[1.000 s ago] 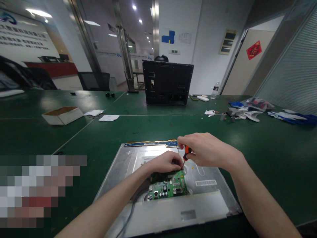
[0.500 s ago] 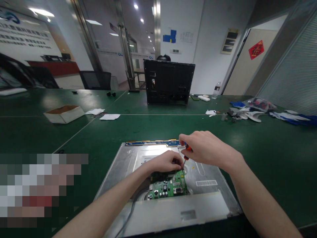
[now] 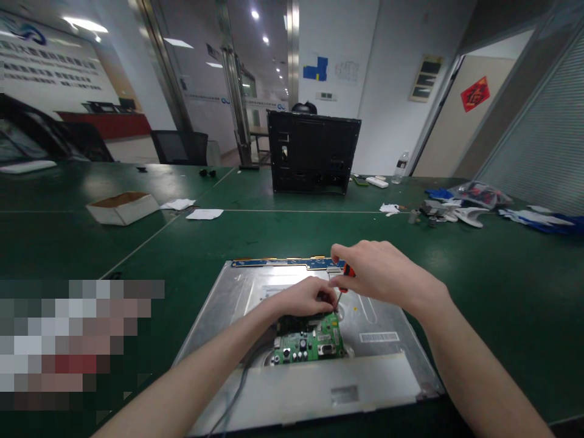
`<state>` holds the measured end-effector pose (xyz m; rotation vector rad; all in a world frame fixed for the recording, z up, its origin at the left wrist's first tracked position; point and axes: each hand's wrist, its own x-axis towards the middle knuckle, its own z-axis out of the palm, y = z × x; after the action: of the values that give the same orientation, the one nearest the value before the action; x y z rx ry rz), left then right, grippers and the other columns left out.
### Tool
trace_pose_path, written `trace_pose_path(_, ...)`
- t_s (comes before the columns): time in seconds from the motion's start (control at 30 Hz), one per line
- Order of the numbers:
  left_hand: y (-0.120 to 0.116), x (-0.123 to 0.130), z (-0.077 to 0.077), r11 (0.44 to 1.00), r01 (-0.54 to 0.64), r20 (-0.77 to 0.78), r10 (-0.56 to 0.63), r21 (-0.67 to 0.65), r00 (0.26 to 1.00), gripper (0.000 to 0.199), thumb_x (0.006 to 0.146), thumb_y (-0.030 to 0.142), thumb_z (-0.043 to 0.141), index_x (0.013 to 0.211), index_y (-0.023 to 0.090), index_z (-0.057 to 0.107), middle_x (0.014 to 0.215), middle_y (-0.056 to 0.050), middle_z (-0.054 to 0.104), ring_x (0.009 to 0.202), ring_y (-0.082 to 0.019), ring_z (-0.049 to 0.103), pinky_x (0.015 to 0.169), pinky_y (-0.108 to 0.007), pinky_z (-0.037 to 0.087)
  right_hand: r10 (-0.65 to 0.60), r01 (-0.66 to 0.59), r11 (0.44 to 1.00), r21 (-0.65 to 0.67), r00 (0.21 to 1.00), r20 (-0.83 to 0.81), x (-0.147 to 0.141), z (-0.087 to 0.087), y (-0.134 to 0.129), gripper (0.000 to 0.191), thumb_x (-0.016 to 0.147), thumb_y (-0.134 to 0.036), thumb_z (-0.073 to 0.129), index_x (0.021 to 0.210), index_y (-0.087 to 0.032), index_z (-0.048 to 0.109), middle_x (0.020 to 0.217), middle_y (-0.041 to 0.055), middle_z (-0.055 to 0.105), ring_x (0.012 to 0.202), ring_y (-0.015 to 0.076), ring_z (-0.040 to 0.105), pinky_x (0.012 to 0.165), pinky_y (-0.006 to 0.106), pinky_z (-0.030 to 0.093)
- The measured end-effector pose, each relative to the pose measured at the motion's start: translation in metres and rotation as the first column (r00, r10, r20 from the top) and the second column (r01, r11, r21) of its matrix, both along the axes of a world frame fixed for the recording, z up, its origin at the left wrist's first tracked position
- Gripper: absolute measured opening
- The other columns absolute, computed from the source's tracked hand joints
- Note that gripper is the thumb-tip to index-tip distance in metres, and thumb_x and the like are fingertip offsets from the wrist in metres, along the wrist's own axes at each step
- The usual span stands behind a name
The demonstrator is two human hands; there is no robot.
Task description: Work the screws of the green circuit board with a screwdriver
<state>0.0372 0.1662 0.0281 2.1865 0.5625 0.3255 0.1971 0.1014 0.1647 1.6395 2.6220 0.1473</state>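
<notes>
A screwdriver [image 3: 348, 271] with a red and black handle is in my right hand [image 3: 376, 267], its fingers closed round the grip. Its thin shaft slants down to the upper right corner of a green circuit board [image 3: 310, 342]. Beside the tip, my left hand [image 3: 306, 297] has thumb and fingers curled together; whatever they pinch is too small to make out. The board lies on the metal back of a display panel [image 3: 378, 371], and my left hand covers part of its top edge. A narrow blue circuit strip [image 3: 283, 263] runs along the panel's far edge.
A grey cable [image 3: 239, 389] trails from the board over the near edge. Farther back on the green table [image 3: 246, 237] stand a black monitor back [image 3: 314, 152], an open box [image 3: 122, 210] and a bottle [image 3: 400, 167]. Bags and small parts [image 3: 444, 210] lie at right.
The camera view has shifted slightly. My right fingers have moved a little on the screwdriver handle, while the tip stays at the board's corner. My left hand keeps its place.
</notes>
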Motion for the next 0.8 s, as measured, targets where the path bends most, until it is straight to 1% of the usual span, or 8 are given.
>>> trace_pose_path(0.1,-0.001,0.000,0.001,1.000,-0.017,-0.020,0.017,0.009,1.000,0.013,0.073,0.009,0.060,0.079,0.016,0.068,0.072,0.002,0.064,0.068,-0.013,0.057,0.063,-0.020,0.041,-0.050,0.048,0.998,0.046,0.998,0.037,-0.002,-0.001,0.002,0.029,0.089,-0.046,0.050,0.095,-0.020,0.060,0.074,0.0068,0.067,0.071,0.0233,0.065,0.052,0.027,0.034)
trace_pose_path(0.2,-0.001,0.000,0.003,0.999,-0.024,-0.026,0.025,0.023,0.999,0.012,0.073,0.008,0.060,0.079,0.015,0.069,0.072,0.002,0.064,0.069,-0.013,0.057,0.064,-0.019,0.041,-0.015,0.014,0.999,0.042,1.000,0.021,0.000,-0.001,0.004,0.025,0.089,-0.044,0.050,0.095,-0.021,0.059,0.073,0.0055,0.067,0.068,0.0220,0.064,0.051,0.026,0.032)
trace_pose_path(0.3,-0.001,0.000,0.003,0.999,-0.024,-0.039,0.025,0.044,0.999,0.011,0.074,0.009,0.061,0.079,0.015,0.068,0.073,0.001,0.065,0.070,-0.013,0.058,0.065,-0.020,0.041,0.059,-0.059,0.998,0.000,0.998,-0.037,0.004,0.001,0.003,0.019,0.085,-0.033,0.054,0.101,-0.022,0.055,0.082,0.0040,0.068,0.070,0.0202,0.063,0.052,0.026,0.030)
trace_pose_path(0.4,-0.001,0.000,0.003,0.998,-0.032,-0.039,0.034,0.051,0.999,0.010,0.074,0.010,0.062,0.079,0.015,0.068,0.072,0.002,0.064,0.069,-0.013,0.057,0.064,-0.020,0.041,0.135,-0.142,0.988,-0.065,0.985,-0.108,0.008,0.003,0.002,0.025,0.080,-0.024,0.057,0.104,-0.022,0.052,0.094,0.0029,0.068,0.078,0.0185,0.062,0.056,0.026,0.033)
trace_pose_path(0.47,-0.001,0.000,0.002,0.999,-0.030,-0.028,0.031,0.039,0.999,0.010,0.074,0.010,0.061,0.080,0.015,0.068,0.074,0.001,0.065,0.069,-0.013,0.058,0.065,-0.021,0.041,0.150,-0.162,0.982,-0.096,0.981,-0.121,0.010,0.004,0.001,0.027,0.078,-0.022,0.059,0.105,-0.023,0.052,0.096,0.0025,0.067,0.080,0.0181,0.061,0.057,0.026,0.033)
trace_pose_path(0.57,-0.001,0.000,0.000,1.000,-0.018,-0.010,0.018,0.015,1.000,0.011,0.074,0.011,0.060,0.081,0.015,0.068,0.075,0.001,0.065,0.071,-0.014,0.059,0.066,-0.022,0.042,0.092,-0.100,0.990,-0.096,0.992,-0.081,0.008,0.004,0.000,0.029,0.079,-0.031,0.062,0.106,-0.023,0.053,0.091,0.0031,0.068,0.077,0.0195,0.062,0.055,0.026,0.033)
trace_pose_path(0.7,-0.001,0.000,0.001,1.000,-0.015,-0.017,0.016,0.023,1.000,0.010,0.075,0.012,0.060,0.080,0.015,0.067,0.074,0.000,0.065,0.069,-0.014,0.058,0.066,-0.022,0.042,-0.018,0.018,1.000,-0.020,1.000,-0.011,0.004,0.003,0.002,0.028,0.086,-0.047,0.054,0.099,-0.023,0.059,0.079,0.0050,0.068,0.069,0.0212,0.063,0.052,0.027,0.033)
trace_pose_path(0.8,-0.002,0.001,0.003,0.999,-0.021,-0.022,0.022,0.031,1.000,0.009,0.074,0.012,0.060,0.079,0.015,0.068,0.074,0.000,0.064,0.070,-0.014,0.058,0.065,-0.021,0.042,-0.007,0.007,1.000,-0.005,1.000,0.002,0.004,0.003,0.002,0.026,0.089,-0.045,0.049,0.094,-0.022,0.060,0.075,0.0046,0.067,0.067,0.0206,0.062,0.051,0.027,0.032)
